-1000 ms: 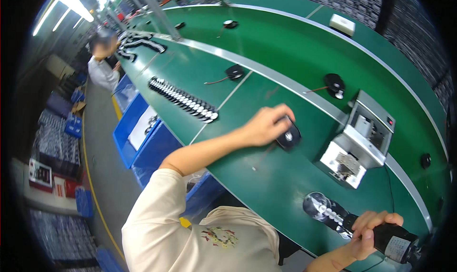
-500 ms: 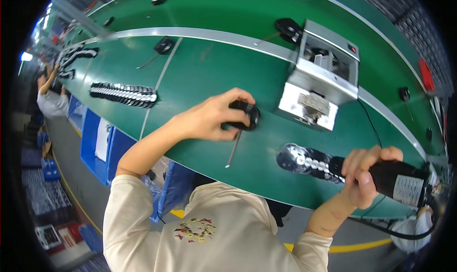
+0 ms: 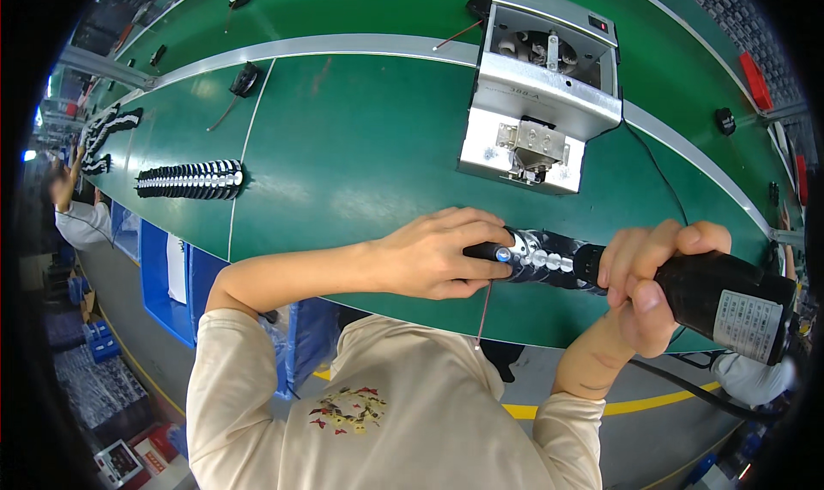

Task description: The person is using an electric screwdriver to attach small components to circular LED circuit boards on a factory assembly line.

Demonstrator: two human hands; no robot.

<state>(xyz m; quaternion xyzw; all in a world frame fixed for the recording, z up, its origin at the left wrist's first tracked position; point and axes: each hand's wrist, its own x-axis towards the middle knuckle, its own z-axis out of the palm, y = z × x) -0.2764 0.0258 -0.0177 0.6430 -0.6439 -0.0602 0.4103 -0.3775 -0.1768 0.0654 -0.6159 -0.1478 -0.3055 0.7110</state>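
Note:
My left hand (image 3: 438, 254) is closed round a black round part (image 3: 484, 251) with a thin reddish wire (image 3: 483, 318) hanging toward the table's near edge. My fingers cover most of this part. It is held at the left end of an overlapping row of black discs with silver centres (image 3: 549, 261) lying on the green table. My right hand (image 3: 648, 275) grips a thick black corded hand tool (image 3: 708, 288) with a white label on its body. The tool's narrower front end points left and reaches the right end of the row. Where its tip ends, I cannot make out.
Behind my hands stands a silver metal machine (image 3: 549, 95) with a black cord (image 3: 661, 164). Another disc row (image 3: 190, 181) lies on the left, with a wired black part (image 3: 245, 80) beyond it. Blue bins (image 3: 167, 275) stand below the table edge. Another person (image 3: 81, 220) is at the far left.
My left hand has moved right and toward me, carrying the black round part to the left end of the disc row. My right hand still grips the tool. The view has shifted.

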